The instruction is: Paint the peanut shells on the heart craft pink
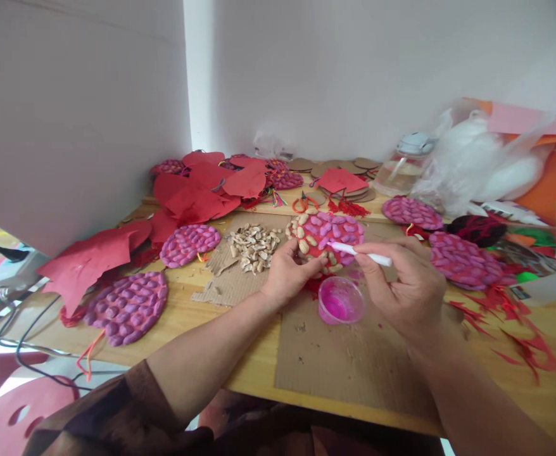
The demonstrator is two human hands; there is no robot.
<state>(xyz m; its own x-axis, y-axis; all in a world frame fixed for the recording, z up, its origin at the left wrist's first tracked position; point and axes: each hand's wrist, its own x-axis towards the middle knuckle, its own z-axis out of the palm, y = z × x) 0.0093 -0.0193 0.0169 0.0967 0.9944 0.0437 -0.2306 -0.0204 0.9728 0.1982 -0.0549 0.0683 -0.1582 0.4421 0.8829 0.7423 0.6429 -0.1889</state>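
A wooden table (259, 367) carries the whole spread, with a flat sheet of cardboard (349, 361) laid under the person's hands. Far beyond the grip, a heap of red paper cut-outs (197, 190) and a stack of bare cardboard discs (354, 168) lie against the wall. Left of the hands sit finished discs fully covered in purple-painted peanut shells: a large one (128, 307) near the table edge and a smaller one (190, 244) further back. More finished ones lie right of the hands (463, 259).

Just left of the grip, a pile of unpainted peanut shells (254, 247) rests on a scrap of cardboard. Directly below the held piece stands a small clear cup of pink paint (341, 301).

The left hand (287, 275) closes around the near edge of the shell-covered disc (328, 237), thumb on top, holding it tilted above the cup. The right hand (408, 285) pinches a thin white brush (361, 252) between thumb and fingers, its tip touching the disc's middle.

Judging by the colours, the painting of this disc is about halfway: shells across the upper and right part are already pink-purple, while those along the left and lower rim are still bare tan, with red backing visible between them.
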